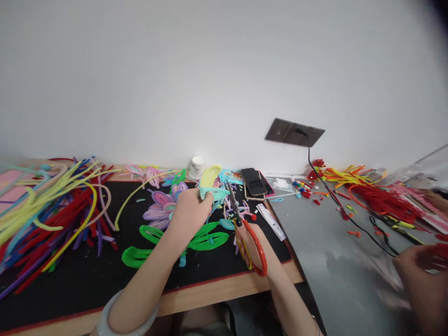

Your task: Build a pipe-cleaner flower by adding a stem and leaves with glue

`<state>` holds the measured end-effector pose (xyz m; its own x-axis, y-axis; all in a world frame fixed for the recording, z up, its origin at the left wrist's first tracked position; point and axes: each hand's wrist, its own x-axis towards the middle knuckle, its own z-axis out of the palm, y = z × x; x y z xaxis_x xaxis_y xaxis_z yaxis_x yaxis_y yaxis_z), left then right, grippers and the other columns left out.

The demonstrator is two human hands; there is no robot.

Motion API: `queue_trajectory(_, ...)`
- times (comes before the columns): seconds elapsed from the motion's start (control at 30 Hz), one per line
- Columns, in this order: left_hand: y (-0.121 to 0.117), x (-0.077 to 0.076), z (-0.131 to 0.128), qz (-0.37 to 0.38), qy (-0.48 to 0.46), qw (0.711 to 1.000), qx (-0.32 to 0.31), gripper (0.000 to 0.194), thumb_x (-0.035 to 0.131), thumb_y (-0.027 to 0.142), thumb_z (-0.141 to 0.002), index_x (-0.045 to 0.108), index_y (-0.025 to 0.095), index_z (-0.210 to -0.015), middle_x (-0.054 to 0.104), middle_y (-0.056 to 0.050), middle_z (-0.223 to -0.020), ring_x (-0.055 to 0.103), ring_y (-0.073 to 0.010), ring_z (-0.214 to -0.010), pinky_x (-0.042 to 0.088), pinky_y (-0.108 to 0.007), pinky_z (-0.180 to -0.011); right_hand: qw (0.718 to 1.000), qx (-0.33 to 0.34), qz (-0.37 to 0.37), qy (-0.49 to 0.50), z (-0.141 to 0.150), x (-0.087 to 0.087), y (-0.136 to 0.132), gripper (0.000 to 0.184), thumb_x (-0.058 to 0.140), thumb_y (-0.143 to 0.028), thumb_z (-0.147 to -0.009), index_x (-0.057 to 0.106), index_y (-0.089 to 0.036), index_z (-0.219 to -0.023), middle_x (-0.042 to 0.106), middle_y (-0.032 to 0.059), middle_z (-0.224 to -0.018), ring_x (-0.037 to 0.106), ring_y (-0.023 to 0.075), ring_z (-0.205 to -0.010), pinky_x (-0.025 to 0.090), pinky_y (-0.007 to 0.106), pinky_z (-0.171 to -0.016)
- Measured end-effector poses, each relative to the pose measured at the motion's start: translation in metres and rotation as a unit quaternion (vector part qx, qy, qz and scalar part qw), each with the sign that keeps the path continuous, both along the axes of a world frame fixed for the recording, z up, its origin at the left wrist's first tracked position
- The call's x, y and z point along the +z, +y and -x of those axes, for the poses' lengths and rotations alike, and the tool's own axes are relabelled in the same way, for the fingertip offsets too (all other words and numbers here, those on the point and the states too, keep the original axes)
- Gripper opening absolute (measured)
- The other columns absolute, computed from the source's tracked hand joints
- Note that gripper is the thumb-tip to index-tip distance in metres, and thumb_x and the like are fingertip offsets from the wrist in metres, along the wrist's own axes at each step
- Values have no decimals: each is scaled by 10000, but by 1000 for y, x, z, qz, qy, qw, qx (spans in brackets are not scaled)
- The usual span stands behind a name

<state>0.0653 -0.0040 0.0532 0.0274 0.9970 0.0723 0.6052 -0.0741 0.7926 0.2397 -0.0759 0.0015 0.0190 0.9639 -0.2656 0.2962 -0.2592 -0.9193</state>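
Observation:
Pinched in my left hand (192, 205) is a looped pipe-cleaner petal piece (211, 177), pale yellow above and light blue at the fingertips. My right hand (252, 238) grips a pair of scissors (261, 261) with orange handles, blades pointing up beside the light blue loops. Whether the blades touch the loops, I cannot tell. Behind my left wrist lies a purple pipe-cleaner flower (157, 211). Green pipe-cleaner leaves (210, 237) spread on the black mat (129, 196) under my left forearm. Small cut bits are scattered near the scissors.
A heap of colourful pipe cleaners (77, 200) covers the left side. A white cup (197, 165) and phones (254, 181) stand near the wall. On the grey table at right are pompoms (301, 187), a black cable (329, 191), red pipe cleaners (385, 203) and another person's hand (420, 270).

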Motion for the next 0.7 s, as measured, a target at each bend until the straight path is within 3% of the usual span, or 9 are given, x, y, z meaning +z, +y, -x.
queue_trajectory(0.2,1,-2,1,-12,1,1000,-5,302,440,310,-757,435,206,-473,495,15,-449,442,-146,-487,306,-268,-527,999,-15,-22,-41,5,9,-3,529,429,-684,-825,376,-208,-600,356,-63,-422,354,66,-310,257,193,-308)
queue_trajectory(0.4,1,-5,2,-8,4,1000,-5,285,437,325,-765,449,205,-506,524,9,-466,485,-157,-500,314,-268,-522,1000,-9,-8,-13,2,3,-1,521,439,-693,-813,375,-215,-615,345,-61,-437,337,75,-325,241,207,-316)
queue_trajectory(0.57,-2,-1,3,4,1,1000,-14,303,418,324,-780,492,201,-513,587,-14,-490,533,-166,-500,348,-272,-537,990,59,-3,127,-2,2,-4,515,500,-727,-749,396,-223,-717,372,-57,-585,335,71,-407,374,226,-384)
queue_trajectory(0.7,-3,0,3,10,-4,1000,-26,308,416,326,-783,513,199,-520,611,-30,-503,564,-178,-512,364,-275,-537,986,65,10,155,-3,6,-9,495,533,-717,-732,439,-233,-780,396,-27,-683,367,103,-509,445,252,-463)
